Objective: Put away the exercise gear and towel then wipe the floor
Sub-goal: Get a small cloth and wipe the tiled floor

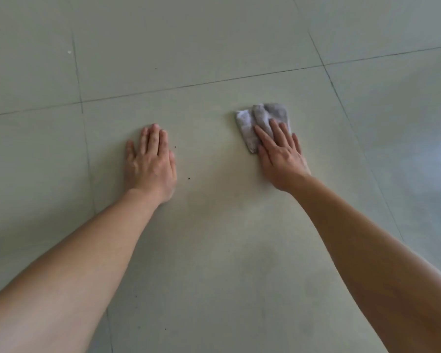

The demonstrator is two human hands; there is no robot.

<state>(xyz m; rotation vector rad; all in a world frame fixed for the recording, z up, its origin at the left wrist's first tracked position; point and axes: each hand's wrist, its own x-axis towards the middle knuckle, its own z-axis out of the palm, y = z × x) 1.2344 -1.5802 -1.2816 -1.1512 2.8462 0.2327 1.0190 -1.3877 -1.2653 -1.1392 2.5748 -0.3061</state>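
Observation:
A small folded grey cloth [255, 121] lies flat on the pale tiled floor [214, 225]. My right hand [280, 154] presses down on its near half, fingers stretched flat over the fabric. My left hand [150, 161] rests palm down on the bare floor to the left, about a hand's width of tile away from the cloth, holding nothing. No exercise gear or towel is in view.
Dark grout lines [189, 85] cross the floor beyond the hands and along the left. A few small dark specks [189, 178] lie on the tile just right of my left hand. A bright glare patch [430, 159] shines on the floor at the right.

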